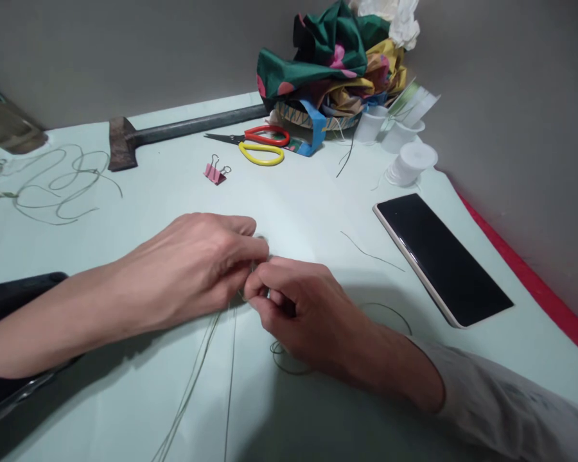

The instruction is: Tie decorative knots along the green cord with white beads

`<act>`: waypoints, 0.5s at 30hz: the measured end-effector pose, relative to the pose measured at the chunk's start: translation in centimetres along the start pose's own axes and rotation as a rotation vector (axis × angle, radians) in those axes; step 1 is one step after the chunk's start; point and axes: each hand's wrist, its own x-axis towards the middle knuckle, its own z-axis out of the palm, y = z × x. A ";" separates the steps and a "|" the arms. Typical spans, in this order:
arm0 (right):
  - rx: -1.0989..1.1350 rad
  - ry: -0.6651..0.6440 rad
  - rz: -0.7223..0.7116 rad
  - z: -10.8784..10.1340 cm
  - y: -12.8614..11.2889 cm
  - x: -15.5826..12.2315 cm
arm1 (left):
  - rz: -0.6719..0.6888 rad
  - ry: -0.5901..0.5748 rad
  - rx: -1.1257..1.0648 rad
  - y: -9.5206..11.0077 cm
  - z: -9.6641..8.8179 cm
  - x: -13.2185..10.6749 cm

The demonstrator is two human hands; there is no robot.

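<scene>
My left hand [205, 263] and my right hand [301, 301] meet low over the pale table, fingertips almost touching. Both are closed in a pinch on thin green cord [192, 385]. Several strands of it run from under my left hand toward the near edge. A darker single strand [230, 385] hangs beside them. Below my right hand a loop of cord [289, 369] curls on the table, and another end arcs out to its right. The bit between the fingertips is mostly hidden by the fingers.
Beyond the hands lie a pink binder clip [216, 173], red-and-yellow-handled scissors [264, 146] and a hammer [124, 144]. Patterned cloth [327, 64] fills a basket at the back. White thread spools [411, 163] and a phone [440, 260] are at right; tangled cord [60, 186] lies left.
</scene>
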 end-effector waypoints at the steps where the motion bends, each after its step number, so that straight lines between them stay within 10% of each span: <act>1: -0.001 -0.002 -0.005 0.0 0.0 0.0 | 0.001 0.011 -0.028 -0.1 -0.1 0.1; 15: -0.046 -0.021 -0.006 -0.1 0.1 -0.1 | -0.125 -0.155 -0.425 -0.6 -1.8 -0.1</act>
